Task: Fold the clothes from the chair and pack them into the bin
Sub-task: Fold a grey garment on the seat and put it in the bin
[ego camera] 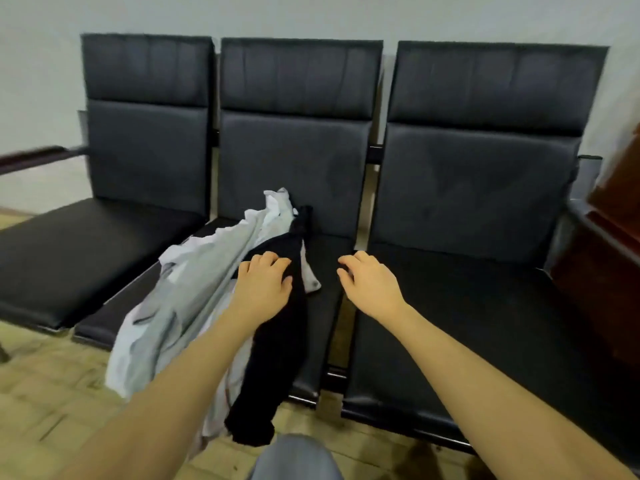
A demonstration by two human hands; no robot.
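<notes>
Head view: clothes pile on middle chair seat [329, 317], black garment [277, 358] over grey-white one [173, 306], long axis running from backrest out over the front edge. Left hand [265, 289] on the black garment, fingers curled into it. Right hand [369, 285] beside the pile, loosely curled, holding nothing. Bin not visible.

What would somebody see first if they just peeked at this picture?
Probably the heap of clothes on the middle black seat, spilling over its front edge. The left hand rests on a black garment there, and the right hand hovers beside it.
</notes>
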